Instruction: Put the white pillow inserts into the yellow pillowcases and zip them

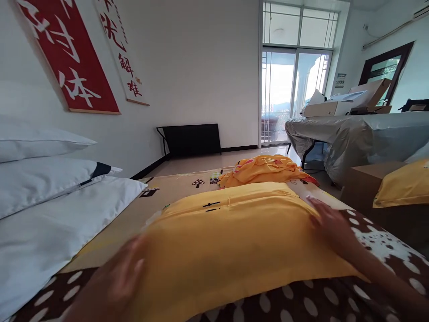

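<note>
A plump pillow in a yellow pillowcase (228,241) lies in front of me on a bed with a brown and beige patterned cover (288,308). Small dark marks show near the top of the case. My left hand (124,273) is at the pillow's left end, and motion blurs its fingers. At the right end, my right hand (330,223) rests against the pillow's side with its fingers stretched out. Just beyond the pillow is a crumpled orange printed cloth (264,170).
White pillows (50,228) are stacked on the left. Another yellow pillow (404,185) lies on a cardboard box (365,179) at the right. Behind it stands a plastic-covered table (351,134) holding boxes. A black folded panel (192,139) leans by the far wall.
</note>
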A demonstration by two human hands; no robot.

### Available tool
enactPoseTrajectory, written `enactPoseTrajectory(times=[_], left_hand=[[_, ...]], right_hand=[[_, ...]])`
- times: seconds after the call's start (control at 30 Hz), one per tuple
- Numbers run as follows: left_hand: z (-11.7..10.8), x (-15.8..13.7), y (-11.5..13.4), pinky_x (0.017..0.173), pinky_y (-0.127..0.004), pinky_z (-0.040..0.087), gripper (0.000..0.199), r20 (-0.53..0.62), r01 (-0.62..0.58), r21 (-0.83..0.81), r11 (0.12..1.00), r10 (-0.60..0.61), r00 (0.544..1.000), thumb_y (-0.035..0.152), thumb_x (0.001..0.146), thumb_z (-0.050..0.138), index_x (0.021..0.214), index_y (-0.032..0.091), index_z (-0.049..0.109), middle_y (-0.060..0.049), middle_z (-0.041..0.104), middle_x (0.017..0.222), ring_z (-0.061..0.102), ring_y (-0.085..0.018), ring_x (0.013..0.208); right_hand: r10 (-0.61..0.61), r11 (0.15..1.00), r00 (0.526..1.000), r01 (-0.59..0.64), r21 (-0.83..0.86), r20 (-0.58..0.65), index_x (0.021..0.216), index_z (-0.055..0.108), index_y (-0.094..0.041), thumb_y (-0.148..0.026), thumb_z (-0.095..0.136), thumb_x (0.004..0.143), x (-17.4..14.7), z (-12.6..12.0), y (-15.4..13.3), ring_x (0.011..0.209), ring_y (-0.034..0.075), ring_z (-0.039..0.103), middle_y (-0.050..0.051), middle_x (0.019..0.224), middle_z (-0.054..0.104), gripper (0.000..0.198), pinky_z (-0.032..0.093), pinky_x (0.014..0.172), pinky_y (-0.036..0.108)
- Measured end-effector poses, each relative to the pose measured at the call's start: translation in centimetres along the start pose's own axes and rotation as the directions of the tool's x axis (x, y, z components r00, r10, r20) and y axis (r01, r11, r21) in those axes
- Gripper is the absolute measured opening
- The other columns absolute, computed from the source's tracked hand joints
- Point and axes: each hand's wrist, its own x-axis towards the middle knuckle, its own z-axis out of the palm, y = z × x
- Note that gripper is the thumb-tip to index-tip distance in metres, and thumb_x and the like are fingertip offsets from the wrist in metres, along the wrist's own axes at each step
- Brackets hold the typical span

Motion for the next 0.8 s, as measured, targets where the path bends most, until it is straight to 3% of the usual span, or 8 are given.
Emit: enactPoseTrajectory(times=[0.07, 0.1, 0.17, 0.2, 0.3, 0.43, 0.53, 0.8], left_hand=[[-0.5, 3.2, 6.9, 0.109, -0.036, 0.034, 0.06, 0.106, -0.143, -0.073, 0.987, 0.15, 0.983, 0.048, 0.089, 0.026, 0.143, 0.021, 0.033, -0.004, 0.038, 0.146, 0.041, -0.023, 0.131], [-0.6, 4.7, 9.9, 0.111, -0.037, 0.03, 0.058, 0.175, -0.214, -0.106, 0.971, 0.23, 0.957, 0.045, 0.09, 0.026, 0.142, 0.02, 0.035, -0.003, 0.036, 0.147, 0.036, -0.022, 0.134], [-0.5, 7.2, 14.0, 0.113, -0.041, 0.026, 0.056, 0.248, -0.296, -0.145, 0.944, 0.325, 0.913, 0.042, 0.092, 0.024, 0.14, 0.019, 0.037, -0.004, 0.037, 0.147, 0.033, -0.021, 0.136], [-0.3, 8.0, 14.7, 0.113, -0.043, 0.025, 0.055, 0.275, -0.312, -0.156, 0.937, 0.344, 0.898, 0.043, 0.092, 0.024, 0.14, 0.02, 0.038, -0.004, 0.037, 0.146, 0.032, -0.021, 0.136], [0.5, 8.9, 12.6, 0.112, -0.046, 0.026, 0.055, 0.311, -0.27, -0.147, 0.952, 0.303, 0.901, 0.049, 0.091, 0.025, 0.14, 0.027, 0.036, 0.0, 0.035, 0.147, 0.031, -0.021, 0.137], [2.5, 7.3, 6.1, 0.113, -0.047, 0.024, 0.056, 0.257, -0.154, -0.086, 0.984, 0.171, 0.951, 0.051, 0.09, 0.025, 0.141, 0.03, 0.035, 0.002, 0.032, 0.148, 0.028, -0.021, 0.138], [4.1, 5.6, 3.7, 0.113, -0.048, 0.023, 0.057, 0.163, -0.123, -0.065, 0.99, 0.132, 0.978, 0.049, 0.09, 0.025, 0.142, 0.028, 0.034, 0.002, 0.029, 0.149, 0.026, -0.021, 0.139], [5.3, 4.8, 3.3, 0.113, -0.05, 0.022, 0.057, 0.109, -0.156, -0.047, 0.987, 0.161, 0.981, 0.047, 0.09, 0.027, 0.144, 0.029, 0.028, 0.002, 0.028, 0.149, 0.025, -0.021, 0.139]], right_hand=[[-0.239, 0.967, 0.97, 0.232, 0.107, 0.054, 0.14, 0.037, -0.016, -0.033, 0.028, 0.091, 1.5, 0.4, -6.4, 0.132, 0.026, 0.037, 0.011, 0.143, 0.041, 0.053, 0.029, 0.108, 0.045], [-0.358, 0.926, 0.926, 0.335, 0.175, 0.12, 0.143, 0.032, -0.018, -0.036, 0.028, 0.093, 2.2, 0.8, -9.3, 0.135, 0.024, 0.033, 0.009, 0.146, 0.037, 0.054, 0.027, 0.11, 0.044], [-0.456, 0.878, 0.866, 0.401, 0.262, 0.206, 0.144, 0.031, -0.021, -0.045, 0.029, 0.094, 3.5, 1.6, -13.4, 0.138, 0.023, 0.026, 0.008, 0.149, 0.032, 0.055, 0.023, 0.112, 0.044], [-0.468, 0.873, 0.85, 0.4, 0.281, 0.243, 0.144, 0.032, -0.023, -0.049, 0.029, 0.094, 4.1, 2.0, -14.3, 0.139, 0.023, 0.025, 0.007, 0.149, 0.03, 0.056, 0.021, 0.112, 0.045], [-0.401, 0.908, 0.86, 0.327, 0.263, 0.315, 0.142, 0.035, -0.026, -0.054, 0.026, 0.093, 5.5, 2.9, -12.0, 0.14, 0.022, 0.02, 0.005, 0.15, 0.027, 0.057, 0.016, 0.113, 0.046], [-0.254, 0.956, 0.901, 0.179, 0.234, 0.35, 0.145, 0.024, -0.032, -0.053, 0.025, 0.094, 5.3, 4.2, -3.7, 0.141, 0.02, 0.017, 0.0, 0.152, 0.021, 0.056, 0.014, 0.114, 0.047], [-0.172, 0.966, 0.917, 0.085, 0.242, 0.361, 0.146, 0.02, -0.031, -0.052, 0.022, 0.094, 3.9, 5.4, 0.5, 0.141, 0.019, 0.017, -0.001, 0.152, 0.021, 0.055, 0.017, 0.114, 0.046], [-0.105, 0.975, 0.948, 0.039, 0.218, 0.3, 0.145, 0.024, -0.03, -0.051, 0.02, 0.094, 2.3, 6.3, 1.2, 0.14, 0.019, 0.02, -0.001, 0.151, 0.023, 0.056, 0.019, 0.114, 0.045]])
